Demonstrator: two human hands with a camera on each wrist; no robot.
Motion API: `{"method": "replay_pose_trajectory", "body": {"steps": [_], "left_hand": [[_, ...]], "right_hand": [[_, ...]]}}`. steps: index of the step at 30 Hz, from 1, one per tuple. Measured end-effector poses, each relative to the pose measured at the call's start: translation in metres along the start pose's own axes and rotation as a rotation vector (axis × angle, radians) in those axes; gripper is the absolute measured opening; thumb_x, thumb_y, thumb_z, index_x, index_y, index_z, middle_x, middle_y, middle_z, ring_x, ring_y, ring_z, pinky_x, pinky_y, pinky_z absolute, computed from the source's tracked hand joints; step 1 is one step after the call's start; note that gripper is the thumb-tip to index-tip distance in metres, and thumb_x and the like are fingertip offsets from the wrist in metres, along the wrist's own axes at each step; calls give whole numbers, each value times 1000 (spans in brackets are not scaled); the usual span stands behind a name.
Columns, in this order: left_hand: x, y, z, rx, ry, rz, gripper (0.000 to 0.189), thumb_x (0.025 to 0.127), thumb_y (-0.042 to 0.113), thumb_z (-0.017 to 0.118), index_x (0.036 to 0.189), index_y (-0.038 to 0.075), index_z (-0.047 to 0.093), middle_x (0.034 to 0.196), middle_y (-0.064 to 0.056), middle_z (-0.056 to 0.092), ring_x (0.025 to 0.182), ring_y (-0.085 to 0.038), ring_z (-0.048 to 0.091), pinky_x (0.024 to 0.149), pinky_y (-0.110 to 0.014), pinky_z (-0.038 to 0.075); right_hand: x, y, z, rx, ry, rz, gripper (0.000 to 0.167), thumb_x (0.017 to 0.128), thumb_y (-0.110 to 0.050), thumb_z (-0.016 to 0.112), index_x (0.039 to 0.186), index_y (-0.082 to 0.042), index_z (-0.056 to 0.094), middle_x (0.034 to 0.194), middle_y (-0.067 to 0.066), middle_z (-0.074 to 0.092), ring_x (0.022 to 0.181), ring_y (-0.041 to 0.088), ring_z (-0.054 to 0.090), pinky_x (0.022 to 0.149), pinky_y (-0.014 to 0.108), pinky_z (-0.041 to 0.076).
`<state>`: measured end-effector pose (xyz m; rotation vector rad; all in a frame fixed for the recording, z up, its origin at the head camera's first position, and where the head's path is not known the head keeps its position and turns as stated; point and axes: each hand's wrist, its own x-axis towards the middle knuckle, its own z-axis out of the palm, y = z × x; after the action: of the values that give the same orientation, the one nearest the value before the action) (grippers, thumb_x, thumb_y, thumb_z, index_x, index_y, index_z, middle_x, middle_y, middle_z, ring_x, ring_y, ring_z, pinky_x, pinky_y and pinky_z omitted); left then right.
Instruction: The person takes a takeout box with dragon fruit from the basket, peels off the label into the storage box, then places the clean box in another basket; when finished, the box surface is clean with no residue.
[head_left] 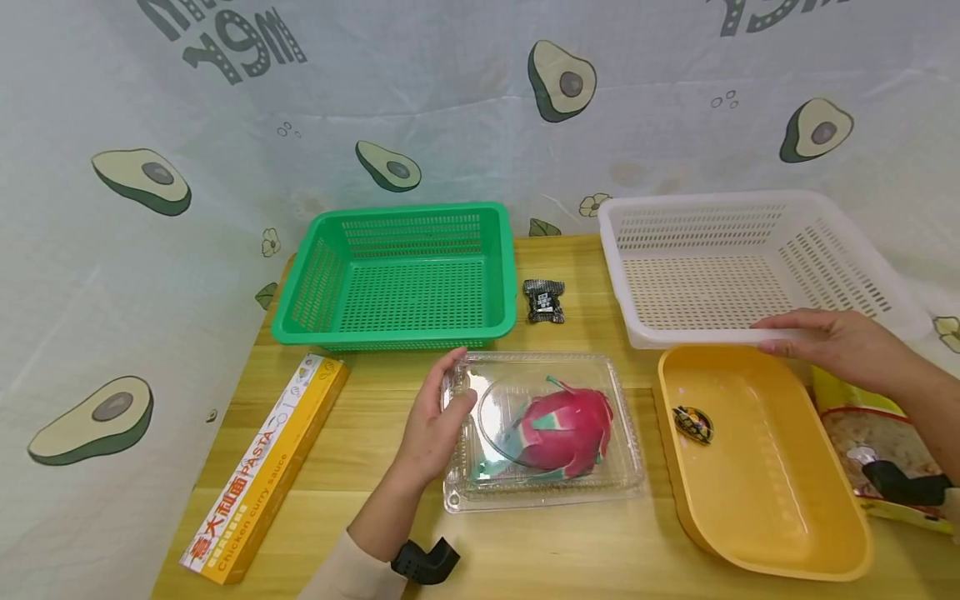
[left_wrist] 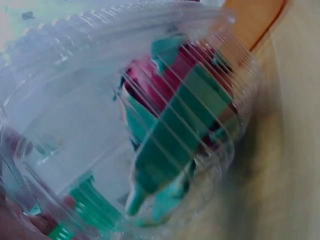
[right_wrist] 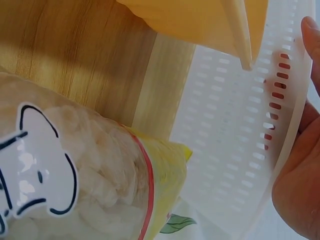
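Head view: wooden table, three tubs: one green perforated basket, one white perforated basket, one smooth yellow tub with a small dark wrapped item inside. Left hand lies against the left end of the clear ribbed plastic clamshell at table centre, fingers loosely curved round its edge. One pink-green dragon fruit inside. Right hand grips the white basket's near rim, fingers over the top. Also one yellow pasta box, one black packet, one snack bag.

Left wrist view: blurred close-up only, clamshell ridges with dragon fruit behind them; fingers barely visible, grip unclear here.

Right wrist view: shows what the head view hides, the palm under the white basket's slotted wall, yellow tub corner overlapping the basket, snack bag with pale pieces in it.
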<state>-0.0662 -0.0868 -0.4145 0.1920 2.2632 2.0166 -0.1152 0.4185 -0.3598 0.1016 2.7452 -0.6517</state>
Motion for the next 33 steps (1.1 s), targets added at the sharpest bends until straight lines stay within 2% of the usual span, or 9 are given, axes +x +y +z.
{"method": "replay_pose_trajectory", "body": {"steps": [4,7,10,15,18,21,27,33], "left_hand": [[-3,14,0,33,21,0,57,99,18,56,153,23,42,165,-5,35,156,-31,24,123,-67,18],[-5,25,-1,41,43,-7,57,99,17,55,154,23,43,164,-2,37,153,-30,29,120,-65,27],[-7,39,-2,39,68,-2,57,99,16,54,154,22,43,163,0,37,153,-27,30,119,-64,29],[-2,69,-4,33,113,84,56,99,13,53,154,19,43,162,0,39,154,-22,30,124,-59,25],[10,86,-4,32,145,149,55,100,14,51,154,17,42,160,0,42,152,-19,34,125,-54,26],[24,104,-1,32,180,165,55,100,17,50,154,19,41,158,4,44,150,-16,37,125,-49,29],[63,130,12,-14,205,136,57,99,21,49,155,23,40,156,5,45,148,-13,38,123,-45,32],[101,144,35,-47,203,76,59,97,21,49,154,26,39,155,4,46,148,-13,37,122,-43,32]], "right_hand": [[0,0,0,3,-4,1,73,98,-55,60,144,2,52,144,42,45,131,64,34,95,83,31],[0,0,0,12,-5,-1,73,98,-54,61,144,2,52,143,41,47,131,64,35,94,83,31],[1,-1,1,29,-7,-1,72,98,-54,62,144,2,53,140,39,52,130,63,36,95,83,31],[0,-2,2,26,2,3,73,97,-54,62,143,2,53,141,39,51,130,63,36,95,82,32],[0,-1,2,22,13,4,73,98,-54,62,143,2,53,143,40,48,130,63,36,95,82,32],[-1,-2,1,24,17,10,73,97,-54,62,143,2,53,144,41,46,131,63,35,95,82,32],[-1,-3,1,39,4,21,75,98,-56,60,143,3,52,144,41,46,130,62,36,96,82,32],[-1,-2,1,41,0,1,72,98,-54,61,143,3,54,145,41,46,131,61,37,97,82,32]]}}
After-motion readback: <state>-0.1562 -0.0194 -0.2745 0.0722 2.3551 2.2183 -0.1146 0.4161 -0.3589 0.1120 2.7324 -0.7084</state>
